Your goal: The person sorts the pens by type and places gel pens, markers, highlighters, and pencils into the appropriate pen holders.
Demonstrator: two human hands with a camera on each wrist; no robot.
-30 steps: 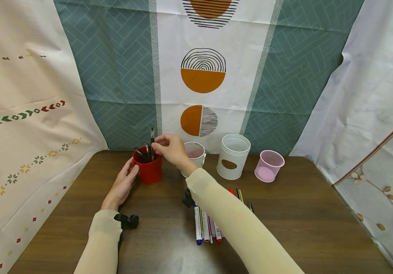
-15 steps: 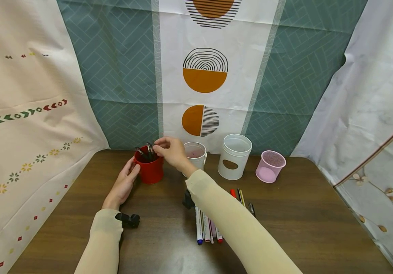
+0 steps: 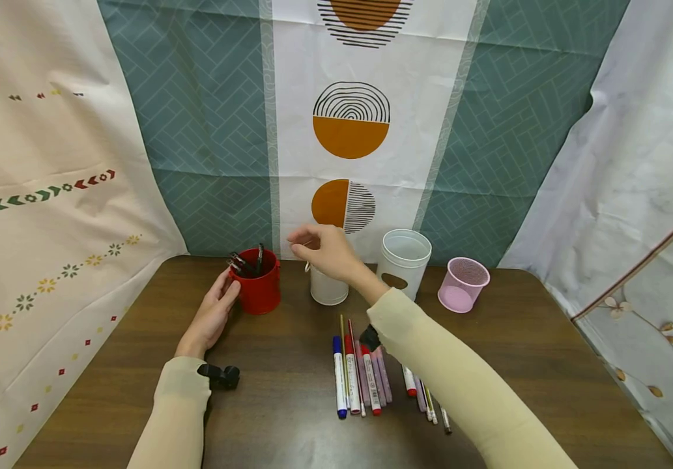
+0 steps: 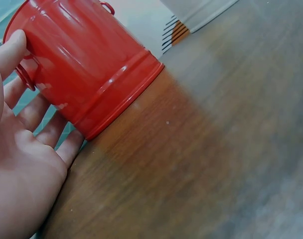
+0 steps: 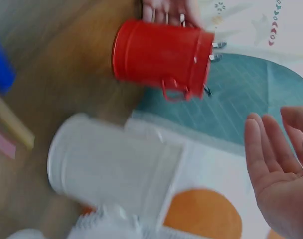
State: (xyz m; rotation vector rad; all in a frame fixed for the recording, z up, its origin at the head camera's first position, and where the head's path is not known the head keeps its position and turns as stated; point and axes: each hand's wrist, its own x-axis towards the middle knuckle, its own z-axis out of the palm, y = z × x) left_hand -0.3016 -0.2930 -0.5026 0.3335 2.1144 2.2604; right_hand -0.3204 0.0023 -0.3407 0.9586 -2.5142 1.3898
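Note:
A small red metal bucket (image 3: 260, 294) stands upright at the back left of the table, with several dark pens (image 3: 259, 259) leaning inside it. My left hand (image 3: 212, 314) holds its left side. In the left wrist view the thumb (image 4: 12, 50) lies by the rim and side ring, with the other fingers behind the bucket. My right hand (image 3: 330, 251) hovers above a white bucket (image 3: 329, 290), hiding its top, and holds nothing. Its fingers (image 5: 273, 144) look loosely bent in the right wrist view.
Markers and pencils (image 3: 354, 378) lie side by side on the table (image 3: 277, 397). A second group of pens (image 3: 421, 394) is partly under my right sleeve. A white cup with an oval hole (image 3: 406, 257) and a pink mesh cup (image 3: 463, 284) stand at the back right.
My right hand lowered a dark pen into the red bucket, let it go and moved right, over the white bucket. My left hand has stayed on the red bucket.

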